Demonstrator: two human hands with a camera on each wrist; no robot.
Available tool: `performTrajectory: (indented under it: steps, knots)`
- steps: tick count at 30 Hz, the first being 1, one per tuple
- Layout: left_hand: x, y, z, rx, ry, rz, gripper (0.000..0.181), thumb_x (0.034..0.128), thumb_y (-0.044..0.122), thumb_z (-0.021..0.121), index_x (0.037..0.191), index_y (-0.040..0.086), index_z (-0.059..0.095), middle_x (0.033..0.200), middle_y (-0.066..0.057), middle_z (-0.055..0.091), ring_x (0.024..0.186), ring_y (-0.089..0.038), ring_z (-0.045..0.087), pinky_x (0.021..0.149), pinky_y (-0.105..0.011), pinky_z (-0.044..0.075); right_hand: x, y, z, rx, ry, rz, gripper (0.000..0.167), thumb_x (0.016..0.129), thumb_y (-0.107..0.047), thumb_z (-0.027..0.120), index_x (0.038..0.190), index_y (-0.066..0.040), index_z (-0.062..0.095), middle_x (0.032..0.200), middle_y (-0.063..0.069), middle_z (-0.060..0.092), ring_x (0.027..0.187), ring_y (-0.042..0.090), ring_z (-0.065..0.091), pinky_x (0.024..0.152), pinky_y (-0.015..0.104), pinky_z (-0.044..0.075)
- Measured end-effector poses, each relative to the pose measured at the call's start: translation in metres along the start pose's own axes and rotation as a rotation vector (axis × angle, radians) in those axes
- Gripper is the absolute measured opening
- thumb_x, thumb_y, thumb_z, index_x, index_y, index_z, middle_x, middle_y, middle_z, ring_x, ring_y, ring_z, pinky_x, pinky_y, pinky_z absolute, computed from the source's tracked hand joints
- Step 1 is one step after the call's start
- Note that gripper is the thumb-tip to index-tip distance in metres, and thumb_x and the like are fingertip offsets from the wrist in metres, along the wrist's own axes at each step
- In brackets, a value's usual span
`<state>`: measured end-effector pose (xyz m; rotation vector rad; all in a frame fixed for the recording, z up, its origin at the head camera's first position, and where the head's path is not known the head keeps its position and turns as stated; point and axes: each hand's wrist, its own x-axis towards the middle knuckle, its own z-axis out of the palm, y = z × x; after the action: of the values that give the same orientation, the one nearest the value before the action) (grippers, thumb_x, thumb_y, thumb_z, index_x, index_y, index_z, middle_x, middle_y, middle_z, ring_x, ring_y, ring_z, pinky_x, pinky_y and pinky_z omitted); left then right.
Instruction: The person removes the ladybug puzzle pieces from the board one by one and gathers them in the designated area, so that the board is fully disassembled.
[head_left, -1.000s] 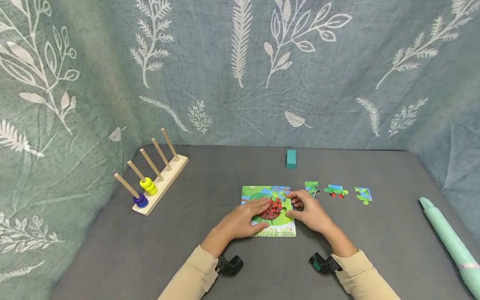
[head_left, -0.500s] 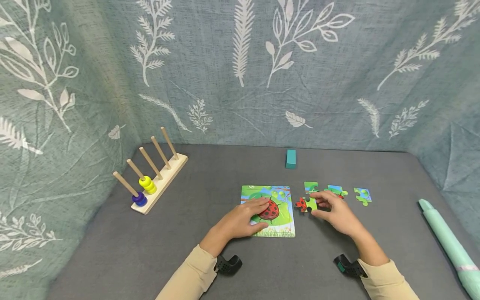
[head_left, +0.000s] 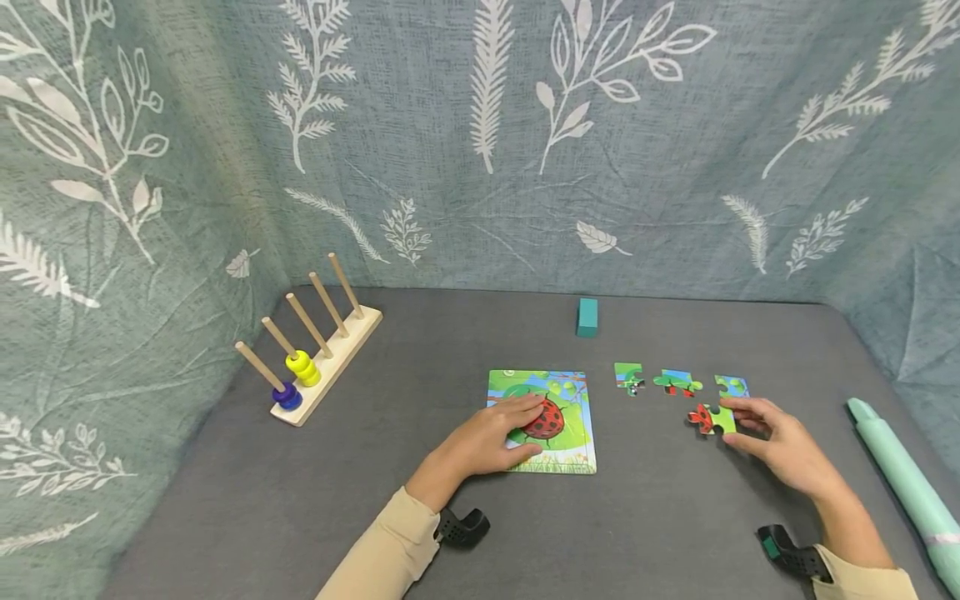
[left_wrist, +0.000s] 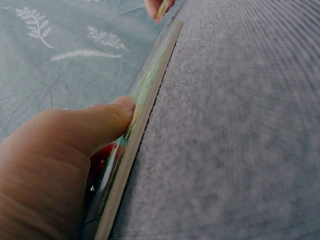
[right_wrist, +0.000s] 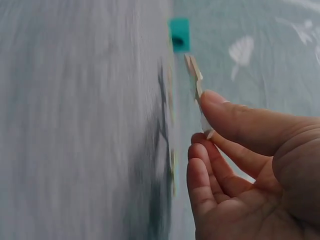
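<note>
The left hand (head_left: 486, 440) rests flat on the left part of the ladybug puzzle board (head_left: 573, 462), covering some of the picture; in the left wrist view its thumb (left_wrist: 107, 122) lies on the board near the edge (left_wrist: 135, 145). Off to the right, the right hand (head_left: 791, 450) pinches a red and green puzzle piece (head_left: 712, 419) between thumb and fingers. The right wrist view shows this piece (right_wrist: 198, 92) edge-on, raised off the table. Just behind it lies a blue and green piece (head_left: 731, 385), partly hidden.
Two more loose pieces, one green (head_left: 628, 377) and one with red marks (head_left: 677, 382), lie right of the board. Behind stands a teal block (head_left: 587, 317). A peg stand (head_left: 360, 333) with yellow and blue rings is at left, a pale green roll (head_left: 900, 467) at far right.
The right hand has moved from the board's right edge far to the right, carrying the red and green piece away from the board. The left hand has stayed on the board.
</note>
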<state>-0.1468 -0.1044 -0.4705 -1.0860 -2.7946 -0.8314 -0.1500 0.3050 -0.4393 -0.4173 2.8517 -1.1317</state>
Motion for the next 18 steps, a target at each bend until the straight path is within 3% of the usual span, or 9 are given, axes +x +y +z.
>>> performTrajectory:
  steps: [3,10,18]
  knots:
    - [-0.001,0.001,-0.001,0.000,-0.005,-0.009,0.059,0.0892,0.035,0.065,0.138,0.006,0.050,0.145,-0.008,0.046,0.135,-0.022,0.042,0.110,-0.036,0.041,-0.006,0.010,-0.006,0.000,0.007,0.037,0.051,0.089,-0.021,0.067,0.131,0.002,0.051,0.123,0.013,0.050,0.094,-0.027,0.035,0.073,0.003,0.045]
    - [0.000,0.001,0.001,0.003,-0.018,-0.014,0.060,0.0901,0.035,0.064,0.140,0.006,0.048,0.146,-0.008,0.045,0.137,-0.022,0.040,0.110,-0.036,0.041,-0.015,0.029,-0.014,0.029,0.014,0.016,0.049,0.089,-0.017,0.068,0.129,0.005,0.052,0.110,-0.026,0.042,0.096,-0.028,0.037,0.076,-0.001,0.041]
    - [0.000,0.001,-0.001,0.003,-0.018,-0.024,0.060,0.0897,0.035,0.065,0.140,0.007,0.048,0.146,-0.008,0.045,0.136,-0.022,0.040,0.111,-0.037,0.039,-0.016,0.040,-0.014,0.052,0.047,-0.074,0.042,0.085,-0.005,0.069,0.120,0.012,0.054,0.106,-0.028,0.043,0.099,-0.027,0.040,0.080,-0.005,0.036]
